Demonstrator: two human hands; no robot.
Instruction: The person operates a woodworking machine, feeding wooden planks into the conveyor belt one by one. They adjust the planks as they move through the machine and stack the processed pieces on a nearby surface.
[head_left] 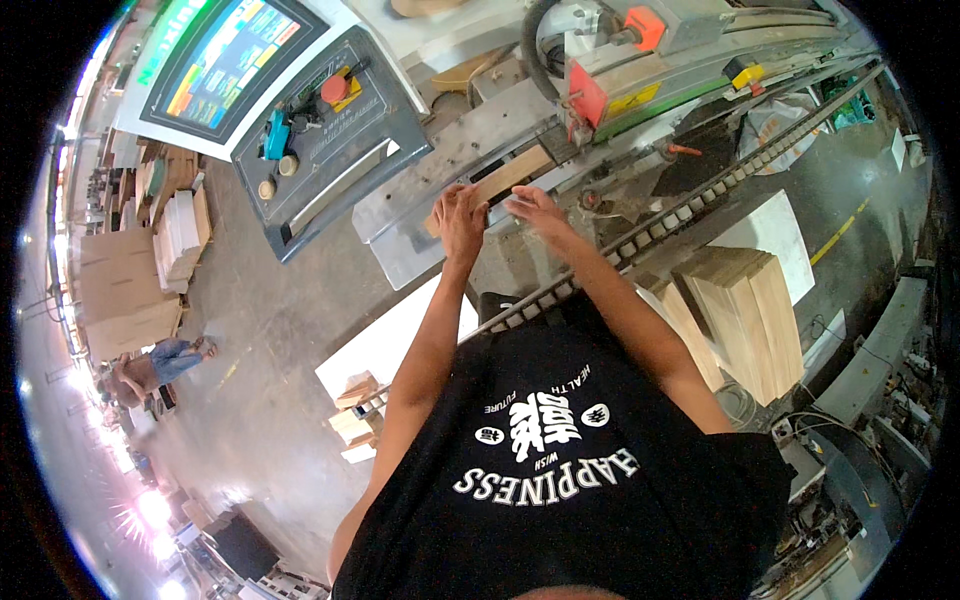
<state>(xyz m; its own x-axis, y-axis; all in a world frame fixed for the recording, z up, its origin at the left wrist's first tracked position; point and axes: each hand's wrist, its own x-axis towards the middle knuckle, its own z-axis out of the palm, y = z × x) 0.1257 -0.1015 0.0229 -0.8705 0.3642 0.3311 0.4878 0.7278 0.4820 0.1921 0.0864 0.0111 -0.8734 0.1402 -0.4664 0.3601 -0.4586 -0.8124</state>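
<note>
A narrow light-brown wooden strip (513, 174) lies slantwise on the grey metal machine bed (425, 178), its far end by a dark slot in the bed. My left hand (460, 222) is closed round the nearer part of the strip, fingers over its top. Beside the strip's near edge, my right hand (538, 208) has its fingers stretched and apart, with nothing in them. Whether its fingertips touch the wood is hard to tell.
A control panel (340, 130) with a red button and lit screen (235, 65) stands left. A chain-like conveyor track (690, 208) crosses in front of me. Stacked boards (745, 320) are at right, a person (150, 370) far left. Machine guards (600, 95) rise beyond.
</note>
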